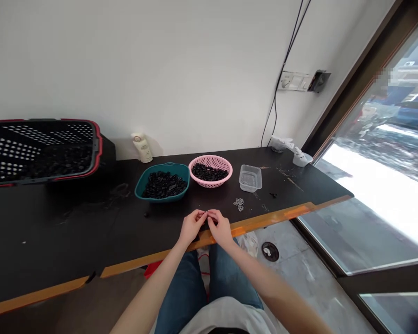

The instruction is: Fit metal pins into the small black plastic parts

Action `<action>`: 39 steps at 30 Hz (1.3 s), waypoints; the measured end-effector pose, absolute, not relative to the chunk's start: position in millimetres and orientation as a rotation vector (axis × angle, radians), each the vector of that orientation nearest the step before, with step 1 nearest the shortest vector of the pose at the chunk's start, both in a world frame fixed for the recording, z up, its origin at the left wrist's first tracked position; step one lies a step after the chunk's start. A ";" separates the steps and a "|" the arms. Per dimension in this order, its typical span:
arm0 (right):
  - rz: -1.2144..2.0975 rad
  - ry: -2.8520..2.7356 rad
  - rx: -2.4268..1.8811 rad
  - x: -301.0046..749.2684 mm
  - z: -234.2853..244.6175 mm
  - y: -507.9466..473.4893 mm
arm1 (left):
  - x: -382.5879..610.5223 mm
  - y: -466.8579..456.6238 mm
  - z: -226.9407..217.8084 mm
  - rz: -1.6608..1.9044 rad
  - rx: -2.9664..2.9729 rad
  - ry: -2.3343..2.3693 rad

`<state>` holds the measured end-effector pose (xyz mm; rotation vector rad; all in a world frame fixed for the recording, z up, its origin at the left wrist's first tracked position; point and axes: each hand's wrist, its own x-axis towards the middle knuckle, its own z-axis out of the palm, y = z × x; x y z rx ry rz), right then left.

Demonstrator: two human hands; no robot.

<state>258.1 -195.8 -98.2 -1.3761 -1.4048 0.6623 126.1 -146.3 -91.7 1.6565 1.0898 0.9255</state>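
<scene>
My left hand (191, 224) and my right hand (220, 226) meet at the table's front edge, fingertips pinched together. Whatever they hold is too small to make out. Just beyond them stand a teal basin (138, 189) full of small black round parts (165, 184) and a pink basket (211, 184) of small black pieces (209, 172). To the right of my right hand lies a small pile of thin silvery pieces (238, 204). Behind that pile is a clear plastic container (250, 188) with some small clear or silvery bits inside.
A large black basket with a red rim (96, 157) holds more black parts at the left. A cream bottle (142, 148) leans near the wall. Dark bits (273, 195) and a white dispenser (301, 158) are on the right. The black table (73, 236) has an orange-taped front edge.
</scene>
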 end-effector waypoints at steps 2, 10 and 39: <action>0.536 -1.507 -1.443 256.2 -98.6 -197.5 | 127.1 -144.8 -94.2 0.939 1.624 1.103; 0.395 -1.596 -1.310 253.7 -108.8 -206.7 | 124.8 -154.9 -92.6 1.072 1.408 1.010; 0.703 -2.238 -1.913 291.0 -18.9 74.7 | 111.9 -155.9 -84.4 1.115 1.135 1.055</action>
